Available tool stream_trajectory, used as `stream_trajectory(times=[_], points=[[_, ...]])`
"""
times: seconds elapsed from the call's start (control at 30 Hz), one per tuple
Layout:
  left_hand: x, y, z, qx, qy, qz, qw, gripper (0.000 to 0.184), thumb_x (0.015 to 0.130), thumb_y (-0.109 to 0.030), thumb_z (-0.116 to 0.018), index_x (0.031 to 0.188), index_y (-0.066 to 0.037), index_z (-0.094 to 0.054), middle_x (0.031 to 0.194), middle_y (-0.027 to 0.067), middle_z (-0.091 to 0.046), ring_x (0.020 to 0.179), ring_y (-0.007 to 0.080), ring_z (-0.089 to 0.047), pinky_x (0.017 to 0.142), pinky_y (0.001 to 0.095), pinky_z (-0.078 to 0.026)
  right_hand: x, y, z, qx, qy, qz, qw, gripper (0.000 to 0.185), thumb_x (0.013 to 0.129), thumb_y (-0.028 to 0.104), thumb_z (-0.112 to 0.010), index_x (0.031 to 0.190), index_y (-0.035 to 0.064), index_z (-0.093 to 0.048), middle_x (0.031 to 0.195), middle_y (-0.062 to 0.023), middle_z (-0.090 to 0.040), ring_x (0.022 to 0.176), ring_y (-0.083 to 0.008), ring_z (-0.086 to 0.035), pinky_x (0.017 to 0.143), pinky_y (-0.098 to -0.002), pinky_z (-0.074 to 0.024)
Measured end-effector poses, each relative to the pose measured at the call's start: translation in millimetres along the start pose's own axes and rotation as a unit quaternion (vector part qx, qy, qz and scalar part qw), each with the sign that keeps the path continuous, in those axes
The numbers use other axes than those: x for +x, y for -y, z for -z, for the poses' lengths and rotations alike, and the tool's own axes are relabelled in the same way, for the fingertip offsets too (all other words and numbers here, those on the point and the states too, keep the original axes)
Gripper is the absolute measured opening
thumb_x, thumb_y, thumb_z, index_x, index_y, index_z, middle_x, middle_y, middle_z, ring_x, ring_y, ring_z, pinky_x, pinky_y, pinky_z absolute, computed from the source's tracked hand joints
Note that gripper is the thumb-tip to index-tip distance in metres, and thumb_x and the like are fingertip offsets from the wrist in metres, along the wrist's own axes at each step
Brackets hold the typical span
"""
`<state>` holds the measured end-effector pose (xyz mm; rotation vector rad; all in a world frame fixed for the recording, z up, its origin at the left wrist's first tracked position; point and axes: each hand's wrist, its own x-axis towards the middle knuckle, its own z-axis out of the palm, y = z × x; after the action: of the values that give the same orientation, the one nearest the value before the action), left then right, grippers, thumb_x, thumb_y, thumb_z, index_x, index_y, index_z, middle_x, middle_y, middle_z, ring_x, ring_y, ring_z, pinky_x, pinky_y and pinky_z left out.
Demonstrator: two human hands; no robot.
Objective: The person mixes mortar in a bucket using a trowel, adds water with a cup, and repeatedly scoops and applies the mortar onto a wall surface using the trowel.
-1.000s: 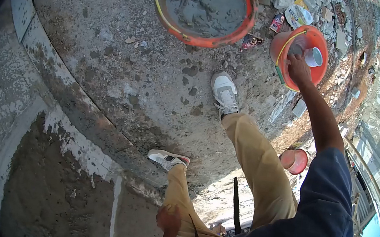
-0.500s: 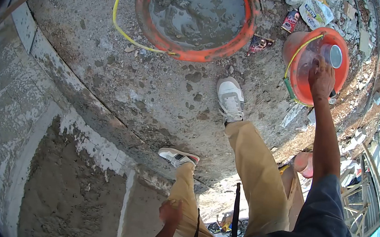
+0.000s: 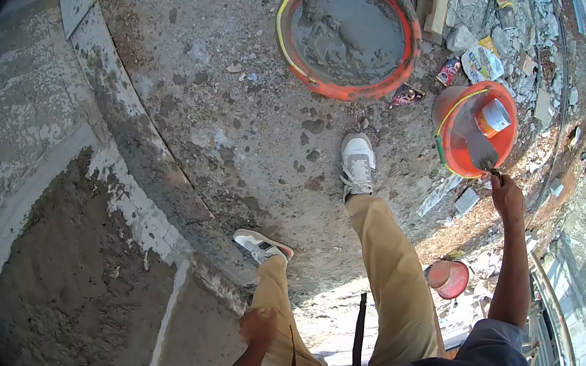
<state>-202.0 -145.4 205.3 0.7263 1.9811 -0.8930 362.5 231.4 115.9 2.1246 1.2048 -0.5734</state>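
Observation:
My right hand (image 3: pixel 507 199) is closed round the handle of a trowel (image 3: pixel 482 149), just outside the near rim of an orange bucket (image 3: pixel 451 115). The trowel's grey blade reaches into the bucket, beside a white and orange can (image 3: pixel 492 118) lying tilted inside. A yellow handle with a green grip rests along the bucket's left side. My left hand (image 3: pixel 258 326) is at my left thigh, its fingers curled; anything inside them is hidden. Wet grey mortar (image 3: pixel 349 35) lies in an orange tub (image 3: pixel 335 91) at the top.
A wooden board (image 3: pixel 440 6), rubble and food wrappers (image 3: pixel 481 63) lie beyond the bucket. A smaller red bucket (image 3: pixel 448 279) stands behind my right leg. Along the left runs a low concrete edge (image 3: pixel 111 74), with a rough grey mortar patch (image 3: pixel 74 273) below it.
My right hand has come out of the bucket and now holds the trowel by its handle. The can has tipped over. The tub's yellow handle now lies against its rim.

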Motion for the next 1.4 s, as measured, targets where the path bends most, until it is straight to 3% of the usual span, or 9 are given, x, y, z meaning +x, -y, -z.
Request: stream_trajectory(times=[0.27,0.5,0.57,0.63,0.7,0.83,1.07,1.17,1.4], points=[[-10,14,-9,-0.074,0.004,0.013,0.997,0.050,0.082,-0.054,-0.073,0.108,-0.012,-0.076,0.117,0.0146,-0.069,0.109,0.0351,-0.065,0.093,0.0478,-0.053,-66,135,148,0.025,0.034,0.229,0.973,0.039,0.090,0.026,-0.070,0.119,0.0079,-0.051,0.094,-0.0255,-0.071,0.091,-0.0439,-0.070,0.079,-0.0501,-0.0520],[-15,23,-31,-0.093,-0.010,0.026,0.995,0.050,0.082,-0.055,-0.072,0.110,-0.013,-0.076,0.119,0.0124,-0.068,0.109,0.0351,-0.064,0.091,0.0477,-0.054,30,402,178,-0.239,-0.231,0.394,0.857,0.017,0.089,0.018,-0.064,0.096,0.0093,-0.077,0.099,-0.0188,-0.074,0.094,-0.0359,-0.073,0.079,-0.0464,-0.0587],[-16,19,-31,-0.088,-0.005,0.036,0.995,0.051,0.082,-0.055,-0.072,0.110,-0.014,-0.076,0.120,0.0118,-0.068,0.110,0.0349,-0.064,0.091,0.0476,-0.054,40,443,133,-0.202,-0.345,0.505,0.765,0.017,0.086,0.012,-0.065,0.097,0.0065,-0.077,0.098,-0.0187,-0.074,0.090,-0.0331,-0.074,0.075,-0.0451,-0.0596],[-19,14,-30,-0.085,0.001,0.048,0.995,0.051,0.082,-0.056,-0.072,0.110,-0.014,-0.075,0.122,0.0114,-0.067,0.111,0.0346,-0.063,0.092,0.0475,-0.054,7,441,97,-0.293,-0.218,0.446,0.817,0.015,0.083,0.004,-0.065,0.094,0.0015,-0.074,0.092,-0.0197,-0.073,0.086,-0.0332,-0.075,0.074,-0.0445,-0.0597],[-22,9,-28,-0.084,-0.001,0.051,0.995,0.051,0.082,-0.057,-0.072,0.111,-0.015,-0.075,0.124,0.0107,-0.066,0.111,0.0342,-0.063,0.092,0.0477,-0.054,15,399,62,-0.237,-0.252,0.477,0.808,0.009,0.080,0.007,-0.069,0.084,0.0027,-0.076,0.088,-0.0142,-0.076,0.085,-0.0314,-0.076,0.070,-0.0387,-0.0606],[-18,8,-28,-0.087,0.014,0.044,0.995,0.053,0.082,-0.058,-0.072,0.112,-0.015,-0.075,0.125,0.0087,-0.066,0.112,0.0338,-0.063,0.092,0.0468,-0.054,-7,333,63,-0.197,-0.180,0.445,0.855,0.027,0.087,0.005,-0.064,0.113,0.0050,-0.058,0.090,-0.0206,-0.071,0.084,-0.0413,-0.072,0.071,-0.0475,-0.0575],[-15,13,-29,-0.070,0.006,0.045,0.996,0.053,0.082,-0.058,-0.072,0.112,-0.015,-0.075,0.122,0.0085,-0.067,0.111,0.0334,-0.063,0.093,0.0460,-0.054,-24,246,79,0.042,-0.213,0.377,0.900,0.029,0.094,0.021,-0.060,0.120,0.0095,-0.059,0.097,-0.0235,-0.070,0.090,-0.0437,-0.069,0.081,-0.0546,-0.0533],[-11,13,-27,-0.063,0.002,0.042,0.997,0.052,0.082,-0.058,-0.072,0.111,-0.016,-0.075,0.119,0.0095,-0.068,0.110,0.0336,-0.064,0.093,0.0463,-0.054,6,250,68,0.008,-0.201,0.312,0.929,0.038,0.095,0.026,-0.061,0.129,0.0121,-0.058,0.105,-0.0215,-0.071,0.098,-0.0428,-0.068,0.082,-0.0528,-0.0542],[-9,-1,-16,-0.034,0.013,0.047,0.998,0.051,0.082,-0.059,-0.072,0.111,-0.017,-0.076,0.119,0.0102,-0.068,0.110,0.0333,-0.064,0.092,0.0472,-0.054,38,362,-9,0.240,-0.066,0.259,0.933,0.048,0.085,0.042,-0.059,0.111,0.0035,-0.072,0.104,-0.0290,-0.071,0.107,-0.0426,-0.069,0.096,-0.0491,-0.0525]])
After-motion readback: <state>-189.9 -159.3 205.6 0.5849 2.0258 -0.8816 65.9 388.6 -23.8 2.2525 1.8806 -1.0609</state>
